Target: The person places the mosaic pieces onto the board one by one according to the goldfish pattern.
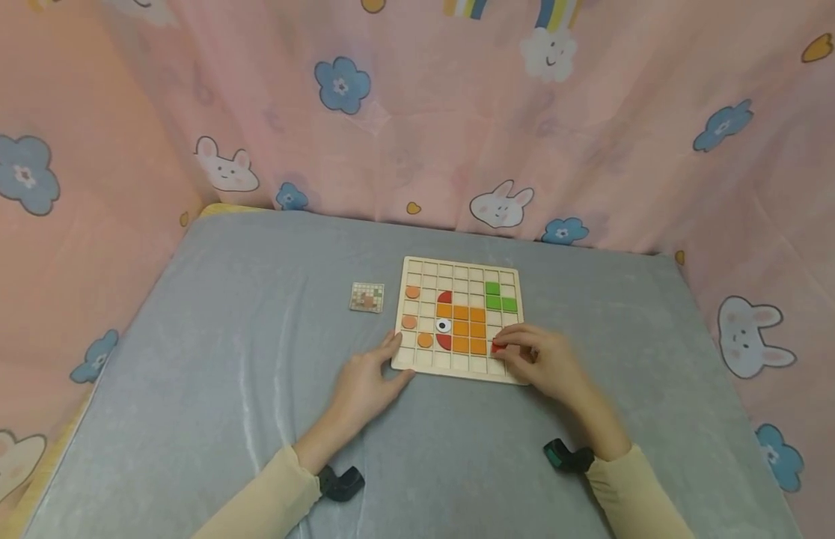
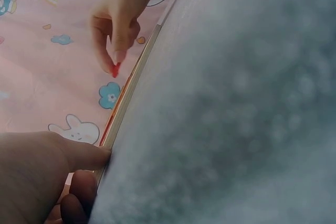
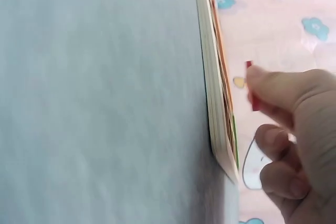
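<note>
A wooden grid board [image 1: 424,359] lies on the cloth-covered table. On it sit orange squares [image 1: 461,328], a white piece with an eye [image 1: 444,326], two red curved pieces [image 1: 445,342], several round orange pieces [image 1: 408,322] and green squares [image 1: 493,288]. My left hand [image 1: 360,385] holds the board's near left corner, thumb on the front edge and fingers along the left side. Over the right part of the board, my right hand [image 1: 548,363] pinches a small red piece [image 3: 255,102] between thumb and fingertip. In the right wrist view that piece is apart from the board.
A small pattern card [image 1: 367,297] lies left of the board. Grey cloth [image 1: 188,337] covers the table, and a pink printed curtain [image 1: 417,135] hangs around its back and sides. Each wrist wears a black device [image 1: 341,484].
</note>
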`<action>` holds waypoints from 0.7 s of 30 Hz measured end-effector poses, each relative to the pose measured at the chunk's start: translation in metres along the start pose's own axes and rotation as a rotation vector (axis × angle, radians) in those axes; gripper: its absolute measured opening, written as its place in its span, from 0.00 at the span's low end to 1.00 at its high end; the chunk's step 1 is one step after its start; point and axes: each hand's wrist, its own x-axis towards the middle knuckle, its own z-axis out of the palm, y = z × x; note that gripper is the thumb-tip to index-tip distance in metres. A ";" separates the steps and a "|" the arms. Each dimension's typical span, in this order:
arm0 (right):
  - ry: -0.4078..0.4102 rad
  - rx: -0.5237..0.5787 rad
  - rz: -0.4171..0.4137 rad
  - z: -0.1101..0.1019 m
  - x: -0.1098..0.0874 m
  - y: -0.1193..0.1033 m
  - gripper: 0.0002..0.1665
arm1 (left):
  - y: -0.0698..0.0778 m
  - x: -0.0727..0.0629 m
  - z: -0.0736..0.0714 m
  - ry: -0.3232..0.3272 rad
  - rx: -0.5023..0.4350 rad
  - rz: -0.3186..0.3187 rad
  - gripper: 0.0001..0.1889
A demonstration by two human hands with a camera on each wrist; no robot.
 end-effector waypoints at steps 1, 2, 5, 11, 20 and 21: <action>-0.016 -0.008 0.012 0.002 0.000 -0.001 0.11 | 0.000 0.000 0.000 0.000 0.000 -0.002 0.35; -0.029 -0.014 0.024 0.003 -0.001 -0.002 0.11 | 0.000 0.000 -0.001 0.001 0.001 -0.005 0.35; -0.062 -0.018 0.053 0.007 0.000 -0.001 0.11 | 0.000 0.000 -0.001 0.002 -0.001 -0.009 0.35; -0.090 0.000 0.048 0.009 -0.001 0.004 0.10 | 0.000 0.000 -0.001 0.002 0.001 -0.001 0.35; -0.045 0.043 -0.034 0.011 -0.005 0.011 0.11 | -0.001 0.000 0.001 0.004 -0.007 -0.009 0.35; -0.039 0.045 -0.040 0.011 -0.004 0.012 0.12 | -0.001 0.000 0.001 0.005 -0.005 -0.010 0.35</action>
